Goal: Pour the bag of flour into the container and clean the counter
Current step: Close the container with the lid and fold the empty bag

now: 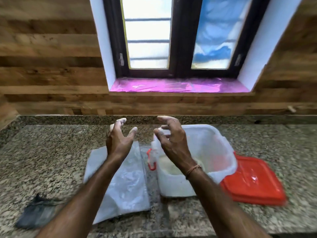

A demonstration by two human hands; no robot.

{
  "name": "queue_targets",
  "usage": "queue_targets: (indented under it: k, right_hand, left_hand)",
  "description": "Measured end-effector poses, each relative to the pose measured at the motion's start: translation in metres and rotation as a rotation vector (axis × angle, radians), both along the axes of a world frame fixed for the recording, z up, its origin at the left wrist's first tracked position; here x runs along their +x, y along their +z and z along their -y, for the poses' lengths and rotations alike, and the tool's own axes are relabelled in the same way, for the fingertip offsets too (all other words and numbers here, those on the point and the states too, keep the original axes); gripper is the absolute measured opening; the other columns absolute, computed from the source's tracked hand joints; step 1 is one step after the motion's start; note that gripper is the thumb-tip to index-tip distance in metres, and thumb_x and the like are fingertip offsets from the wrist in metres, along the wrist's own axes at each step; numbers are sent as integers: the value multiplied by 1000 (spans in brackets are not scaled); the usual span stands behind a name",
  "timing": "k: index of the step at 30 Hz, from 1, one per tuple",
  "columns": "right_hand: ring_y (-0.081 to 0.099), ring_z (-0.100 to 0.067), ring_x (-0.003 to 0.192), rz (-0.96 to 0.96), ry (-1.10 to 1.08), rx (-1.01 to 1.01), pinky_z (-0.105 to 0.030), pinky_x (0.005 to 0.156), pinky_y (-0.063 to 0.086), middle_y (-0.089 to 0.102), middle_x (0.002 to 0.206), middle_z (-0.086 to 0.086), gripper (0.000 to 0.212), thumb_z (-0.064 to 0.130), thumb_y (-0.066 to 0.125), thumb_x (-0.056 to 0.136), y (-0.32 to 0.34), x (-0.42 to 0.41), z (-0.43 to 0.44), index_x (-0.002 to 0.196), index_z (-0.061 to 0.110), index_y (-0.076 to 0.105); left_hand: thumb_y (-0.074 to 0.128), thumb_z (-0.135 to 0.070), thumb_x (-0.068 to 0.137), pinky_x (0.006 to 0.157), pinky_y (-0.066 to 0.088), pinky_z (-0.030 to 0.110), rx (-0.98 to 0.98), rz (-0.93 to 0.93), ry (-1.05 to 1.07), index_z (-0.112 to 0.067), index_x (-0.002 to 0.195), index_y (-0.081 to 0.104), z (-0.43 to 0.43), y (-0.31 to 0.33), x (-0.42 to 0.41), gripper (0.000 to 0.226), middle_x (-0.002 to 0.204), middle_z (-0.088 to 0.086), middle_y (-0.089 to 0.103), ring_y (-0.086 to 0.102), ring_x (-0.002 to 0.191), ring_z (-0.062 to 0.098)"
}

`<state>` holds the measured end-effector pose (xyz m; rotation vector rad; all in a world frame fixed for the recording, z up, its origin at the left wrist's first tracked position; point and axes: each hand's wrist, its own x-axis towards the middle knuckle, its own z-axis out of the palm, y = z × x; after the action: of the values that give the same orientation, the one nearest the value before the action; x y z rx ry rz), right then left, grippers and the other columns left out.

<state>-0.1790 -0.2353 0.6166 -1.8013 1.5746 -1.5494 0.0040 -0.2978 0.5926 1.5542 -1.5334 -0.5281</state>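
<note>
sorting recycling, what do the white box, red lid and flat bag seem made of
Translucent white rectangular container: probably frosted plastic; colour shows through its walls. Flat red square lid: glossy plastic, judging by glare. Flattened clear bag: thin plastic film, wrinkled and shiny.

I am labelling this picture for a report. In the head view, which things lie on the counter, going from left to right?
dark cloth → flat plastic bag → white container → red lid
</note>
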Motion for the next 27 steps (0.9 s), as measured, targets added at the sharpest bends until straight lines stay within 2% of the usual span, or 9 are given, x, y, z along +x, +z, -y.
queue_targets:
  k: [3, 7, 9, 14, 17, 21, 24, 27]
  right_hand:
    - [62, -10, 104, -59, -120, 37, -20, 85, 50, 58, 122, 5, 38, 23, 73, 90, 1, -86, -29, 127, 20, 65]
    - [65, -22, 109, -111, -260, 203, -36, 92, 53, 61, 124, -1, 36, 32, 72, 89, -15, -196, -62, 123, 20, 66]
    - [64, -26, 111, -122, -337, 319, -38, 92, 53, 62, 125, -5, 40, 38, 71, 89, -28, -252, -78, 124, 20, 65]
    - [59, -32, 123, -173, -424, 600, -37, 100, 48, 60, 131, -12, 51, 45, 71, 87, -75, -334, -107, 129, 17, 62]
    - [54, -35, 128, -177, -469, 828, -43, 105, 47, 54, 137, -15, 70, 55, 72, 82, -110, -372, -120, 138, 18, 54]
    - [45, -40, 133, -123, -608, 1082, -53, 107, 41, 41, 147, -20, 106, 64, 79, 71, -155, -405, -128, 152, 17, 29]
    - [36, -40, 142, 68, -649, 1153, -55, 115, 36, 33, 156, -21, 130, 62, 86, 65, -191, -426, -130, 161, 16, 11]
    - [32, -41, 144, 224, -660, 1154, -62, 115, 34, 30, 158, -20, 141, 61, 90, 58, -215, -438, -123, 162, 19, 5]
  left_hand:
    - [74, -44, 86, 102, 47, 47, -41, 99, -33, -24, 130, 59, -32, 13, -77, 51, 132, 7, 58, 54, 124, 30]
    - [73, -48, 86, 104, 41, 47, -20, 220, -140, -24, 140, 55, -77, 15, -191, 61, 138, 8, 56, 49, 130, 32]
    - [69, -56, 86, 105, 40, 47, 41, 291, -192, -24, 146, 49, -93, 9, -251, 70, 144, 7, 52, 46, 135, 31]
    - [61, -68, 87, 103, 44, 44, 217, 375, -254, -21, 155, 35, -116, -17, -323, 87, 152, 7, 44, 47, 137, 32]
    - [51, -68, 92, 99, 47, 42, 211, 455, -209, -23, 150, 44, -125, -29, -340, 74, 147, 7, 55, 56, 131, 31]
    - [48, -69, 93, 85, 52, 40, 134, 528, -149, -27, 132, 59, -127, -31, -344, 59, 126, 2, 71, 67, 115, 31]
    - [49, -68, 92, 81, 51, 38, 121, 539, -135, -28, 129, 60, -128, -34, -347, 56, 118, -4, 74, 69, 110, 30]
    - [49, -69, 92, 78, 51, 37, 112, 551, -116, -30, 136, 57, -128, -35, -349, 59, 114, -5, 76, 70, 107, 29]
